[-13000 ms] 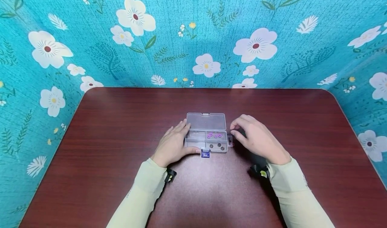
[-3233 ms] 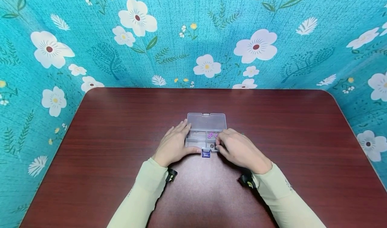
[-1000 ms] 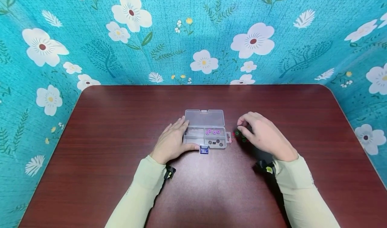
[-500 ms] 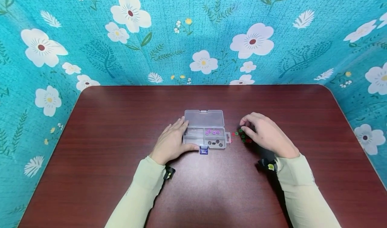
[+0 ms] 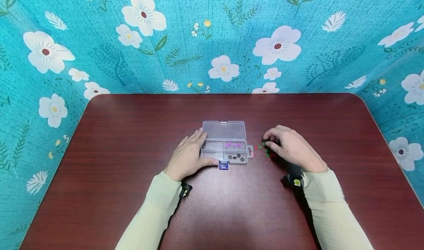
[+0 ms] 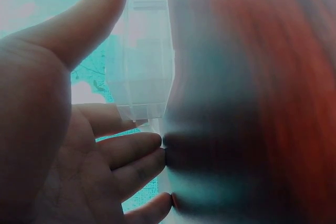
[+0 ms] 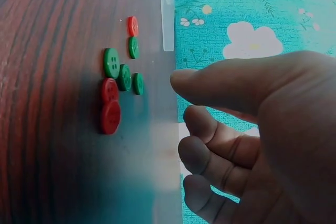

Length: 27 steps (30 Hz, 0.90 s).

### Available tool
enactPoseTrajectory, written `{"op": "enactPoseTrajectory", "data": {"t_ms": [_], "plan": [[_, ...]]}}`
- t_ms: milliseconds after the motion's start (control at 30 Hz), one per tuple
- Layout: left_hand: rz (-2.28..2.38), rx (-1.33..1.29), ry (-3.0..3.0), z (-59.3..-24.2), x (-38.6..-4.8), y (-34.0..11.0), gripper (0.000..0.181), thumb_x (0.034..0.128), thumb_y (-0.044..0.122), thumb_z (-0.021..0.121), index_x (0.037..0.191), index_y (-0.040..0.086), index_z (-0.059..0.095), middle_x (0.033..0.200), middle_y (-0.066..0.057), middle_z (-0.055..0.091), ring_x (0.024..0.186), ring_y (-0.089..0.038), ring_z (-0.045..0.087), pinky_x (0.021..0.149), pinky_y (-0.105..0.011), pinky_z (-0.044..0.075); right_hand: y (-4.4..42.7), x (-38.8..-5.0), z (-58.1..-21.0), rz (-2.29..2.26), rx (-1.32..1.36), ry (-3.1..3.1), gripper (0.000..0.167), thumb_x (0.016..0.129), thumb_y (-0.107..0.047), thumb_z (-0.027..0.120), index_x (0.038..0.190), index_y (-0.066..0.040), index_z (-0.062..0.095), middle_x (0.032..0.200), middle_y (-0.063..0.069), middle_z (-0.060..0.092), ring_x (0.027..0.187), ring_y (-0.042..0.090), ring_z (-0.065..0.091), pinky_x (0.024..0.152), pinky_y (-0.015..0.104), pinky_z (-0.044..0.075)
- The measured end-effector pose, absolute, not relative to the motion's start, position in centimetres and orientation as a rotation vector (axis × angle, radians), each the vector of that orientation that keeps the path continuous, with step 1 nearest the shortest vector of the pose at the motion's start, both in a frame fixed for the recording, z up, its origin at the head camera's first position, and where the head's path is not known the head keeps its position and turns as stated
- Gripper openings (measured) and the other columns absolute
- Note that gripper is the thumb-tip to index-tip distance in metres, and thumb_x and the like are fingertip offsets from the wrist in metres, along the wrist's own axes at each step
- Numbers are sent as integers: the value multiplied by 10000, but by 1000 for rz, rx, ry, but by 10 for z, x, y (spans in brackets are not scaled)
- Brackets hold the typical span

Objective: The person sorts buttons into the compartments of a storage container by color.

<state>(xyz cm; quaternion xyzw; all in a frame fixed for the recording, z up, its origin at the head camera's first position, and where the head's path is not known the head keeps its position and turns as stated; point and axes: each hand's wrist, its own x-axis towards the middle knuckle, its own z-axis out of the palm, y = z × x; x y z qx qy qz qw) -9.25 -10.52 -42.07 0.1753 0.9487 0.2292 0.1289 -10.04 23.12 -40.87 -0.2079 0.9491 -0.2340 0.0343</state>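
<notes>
A clear box point(image 5: 212, 154) stands with its lid point(image 5: 223, 130) folded back. Purple rings point(image 5: 239, 145) lie in its back right compartment, dark round pieces point(image 5: 242, 159) in the front right one. My left hand point(image 5: 187, 157) rests at the box's left end, fingers fairly straight, thumb along the front edge by the blue latch point(image 5: 223, 165). Right of the box, my right hand point(image 5: 291, 148) hovers beside loose red and green buttons, its thumb and fingers bent and apart, holding nothing. In the right wrist view a green button point(image 7: 111, 63) and a red button point(image 7: 111, 117) lie near the thumb.
A clear hanging tab point(image 5: 250, 151) sticks out from the box's right end towards the buttons. The dark red table point(image 5: 132, 132) ends at the back against a blue flowered cloth point(image 5: 185, 32).
From over the right compartments, my right hand has moved right to the buttons, uncovering them. One more dark piece lies in the front right compartment than at first. My left hand has stayed at the box.
</notes>
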Motion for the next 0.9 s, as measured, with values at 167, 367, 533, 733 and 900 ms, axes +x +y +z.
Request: {"op": "enactPoseTrajectory", "data": {"t_ms": [167,367,533,733,900], "plan": [[666,505,2757,-421,-92,-105,1062,778,666,749,1549,39,373,1631,-134,267,1500,-281,264,1226,-472,181,231,-101,-411,-695,-625,2904,111,937,-103,694,1044,-127,706,879,-56,592,787,106,544,708,343,486],[664,508,2760,-420,-92,-105,1059,783,658,750,1548,34,370,1631,-140,267,1500,-285,264,1226,-472,180,231,-104,-416,-705,-653,2895,110,926,-94,693,1033,-120,703,849,-60,578,767,109,537,697,328,481],[668,514,2761,-420,-92,-105,1059,782,654,754,1548,32,370,1630,-142,270,1501,-280,263,1225,-473,183,232,-104,-419,-692,-654,2890,110,930,-96,690,1037,-115,705,852,-59,580,764,102,532,695,330,483],[659,520,2766,-420,-92,-105,1063,780,662,750,1547,31,371,1627,-144,275,1499,-286,267,1224,-474,185,232,-105,-421,-683,-616,2875,112,943,-109,683,1053,-111,707,862,-49,588,768,111,534,699,343,487],[658,516,2763,-419,-92,-105,1065,778,657,755,1546,28,369,1630,-140,272,1501,-288,261,1225,-474,181,231,-105,-421,-677,-594,2875,115,940,-103,685,1053,-110,708,858,-46,588,761,116,533,691,342,486]]}}
